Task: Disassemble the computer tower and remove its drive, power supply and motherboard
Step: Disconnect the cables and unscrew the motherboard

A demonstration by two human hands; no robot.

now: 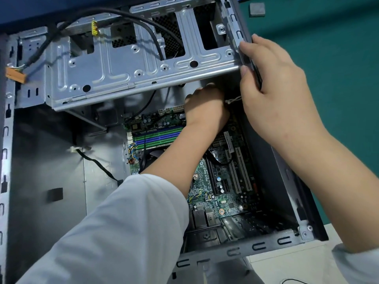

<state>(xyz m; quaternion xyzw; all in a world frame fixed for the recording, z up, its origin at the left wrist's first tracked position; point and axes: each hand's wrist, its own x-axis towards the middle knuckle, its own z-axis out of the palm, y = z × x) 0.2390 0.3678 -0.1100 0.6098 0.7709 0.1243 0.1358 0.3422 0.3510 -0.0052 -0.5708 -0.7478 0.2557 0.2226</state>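
The open computer tower (pixel 41 160) lies on its side, filling most of the view. Its green motherboard (pixel 225 177) is in the right half, with green and blue memory slots (pixel 155 137). My left hand (pixel 206 107) reaches deep inside, just under the metal drive cage (pixel 127 64), fingers curled near the board's upper edge; what they hold is hidden. My right hand (pixel 272 87) grips the tower's right side wall (pixel 244 37), thumb inside and fingers outside.
Black cables (pixel 143 25) loop over the drive cage, one ending in a yellow connector (pixel 94 27), another in an orange connector (pixel 16 75). A loose black cable (pixel 96 162) lies on the case floor. A green mat (pixel 338 68) lies to the right, with a small grey pad (pixel 257 9).
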